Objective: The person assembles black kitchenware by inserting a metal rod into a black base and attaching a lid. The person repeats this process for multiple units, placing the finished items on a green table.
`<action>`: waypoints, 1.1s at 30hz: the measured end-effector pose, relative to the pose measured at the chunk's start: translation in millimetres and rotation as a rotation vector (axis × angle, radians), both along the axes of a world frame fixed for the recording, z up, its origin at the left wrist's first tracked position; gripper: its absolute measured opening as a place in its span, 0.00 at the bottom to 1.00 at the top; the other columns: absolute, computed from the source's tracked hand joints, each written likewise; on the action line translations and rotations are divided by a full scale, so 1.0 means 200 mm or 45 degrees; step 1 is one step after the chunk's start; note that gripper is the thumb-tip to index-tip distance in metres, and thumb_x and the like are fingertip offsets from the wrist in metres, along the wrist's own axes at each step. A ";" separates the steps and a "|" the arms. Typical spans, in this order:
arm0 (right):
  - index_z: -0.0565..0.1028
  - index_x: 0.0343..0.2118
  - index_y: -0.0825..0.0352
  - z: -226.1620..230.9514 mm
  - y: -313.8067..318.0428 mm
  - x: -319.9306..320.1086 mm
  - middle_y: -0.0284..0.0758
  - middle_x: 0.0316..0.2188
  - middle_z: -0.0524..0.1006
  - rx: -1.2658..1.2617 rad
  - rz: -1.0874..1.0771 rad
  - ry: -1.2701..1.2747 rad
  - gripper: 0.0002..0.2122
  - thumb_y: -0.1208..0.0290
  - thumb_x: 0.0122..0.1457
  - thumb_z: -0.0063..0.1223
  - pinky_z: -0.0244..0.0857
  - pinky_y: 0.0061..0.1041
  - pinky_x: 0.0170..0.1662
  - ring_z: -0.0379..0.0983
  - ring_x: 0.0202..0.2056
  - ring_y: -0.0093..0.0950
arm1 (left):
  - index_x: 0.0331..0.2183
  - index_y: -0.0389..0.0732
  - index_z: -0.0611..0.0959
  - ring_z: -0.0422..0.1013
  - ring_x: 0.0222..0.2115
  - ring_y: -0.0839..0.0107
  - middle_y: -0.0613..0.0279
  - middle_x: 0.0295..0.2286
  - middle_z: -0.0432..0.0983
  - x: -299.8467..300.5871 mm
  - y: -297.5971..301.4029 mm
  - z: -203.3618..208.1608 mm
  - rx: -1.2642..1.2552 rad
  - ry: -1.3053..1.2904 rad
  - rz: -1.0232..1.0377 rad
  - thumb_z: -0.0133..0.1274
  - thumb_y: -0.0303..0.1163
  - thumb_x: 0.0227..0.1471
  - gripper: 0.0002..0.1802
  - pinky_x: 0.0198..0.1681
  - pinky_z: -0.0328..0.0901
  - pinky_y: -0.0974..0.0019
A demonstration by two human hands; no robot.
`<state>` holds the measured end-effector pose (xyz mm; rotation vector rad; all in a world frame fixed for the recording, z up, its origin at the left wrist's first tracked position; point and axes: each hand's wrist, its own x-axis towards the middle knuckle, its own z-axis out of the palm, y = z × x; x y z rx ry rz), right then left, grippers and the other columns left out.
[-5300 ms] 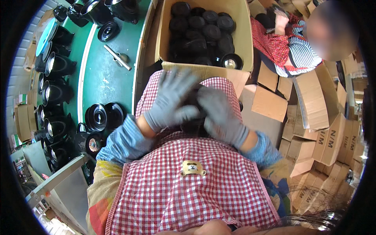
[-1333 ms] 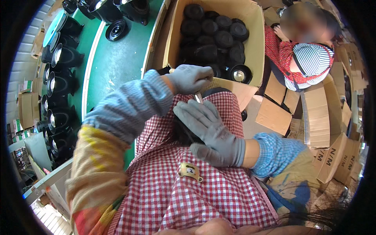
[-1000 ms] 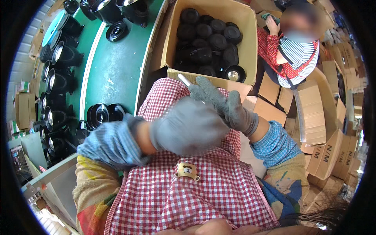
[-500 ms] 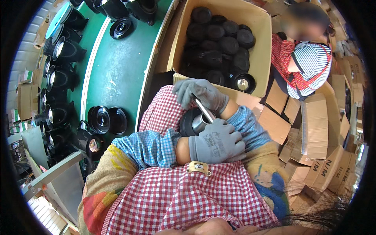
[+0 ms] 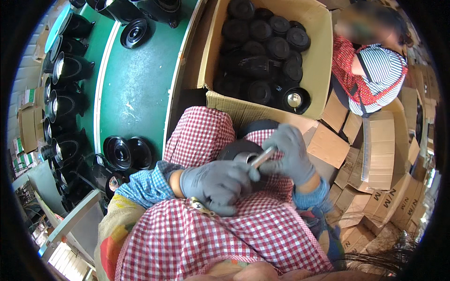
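Observation:
Both my hands wear grey gloves above my lap. My right hand is closed around a short silver metal rod, which slants down to the left. My left hand lies over the apron, its fingers loosely bent and apart, the fingertips close to the rod's lower end. Under my hands, between my knees, sits a round black part with a silver metal cylinder standing on it. Much of this part is hidden by the gloves.
Ahead, a cardboard box holds several black round parts. A green worktable at left carries black pots and lids. At right, a person in striped sleeves sits near flattened cartons.
My hands have drawn apart: the right moved right and nearer to me with the rod, the left moved left off the metal cylinder. The rod's slant has flipped.

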<state>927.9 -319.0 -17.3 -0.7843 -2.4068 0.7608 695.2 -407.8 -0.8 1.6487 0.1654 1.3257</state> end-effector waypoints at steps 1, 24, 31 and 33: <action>0.78 0.28 0.61 -0.02 0.05 -0.02 0.36 0.26 0.73 -0.081 0.058 -0.003 0.33 0.28 0.45 0.54 0.64 0.38 0.41 0.70 0.32 0.39 | 0.23 0.42 0.80 0.75 0.36 0.57 0.62 0.21 0.72 -0.03 0.04 0.04 -0.038 0.107 -0.028 0.60 0.31 0.55 0.10 0.47 0.66 0.45; 0.82 0.37 0.61 0.20 0.09 -0.19 0.43 0.35 0.82 -0.276 0.628 -0.750 0.33 0.30 0.46 0.59 0.73 0.38 0.43 0.81 0.39 0.40 | 0.59 0.41 0.61 0.78 0.34 0.41 0.37 0.33 0.79 0.11 0.05 0.37 -1.019 1.812 0.023 0.51 0.32 0.56 0.31 0.40 0.72 0.44; 0.76 0.50 0.59 0.28 -0.11 -0.16 0.44 0.43 0.80 -0.715 0.117 -0.868 0.25 0.48 0.54 0.60 0.71 0.39 0.47 0.78 0.44 0.42 | 0.65 0.48 0.56 0.79 0.33 0.54 0.47 0.30 0.79 0.01 0.28 0.33 -0.490 2.213 -0.470 0.51 0.27 0.58 0.37 0.37 0.73 0.53; 0.71 0.53 0.67 0.24 -0.12 -0.11 0.48 0.42 0.80 -0.527 0.129 -0.760 0.29 0.48 0.57 0.57 0.71 0.41 0.47 0.79 0.44 0.45 | 0.65 0.50 0.59 0.79 0.40 0.57 0.47 0.33 0.80 -0.05 0.27 0.19 0.026 2.248 -0.381 0.52 0.37 0.61 0.34 0.42 0.73 0.59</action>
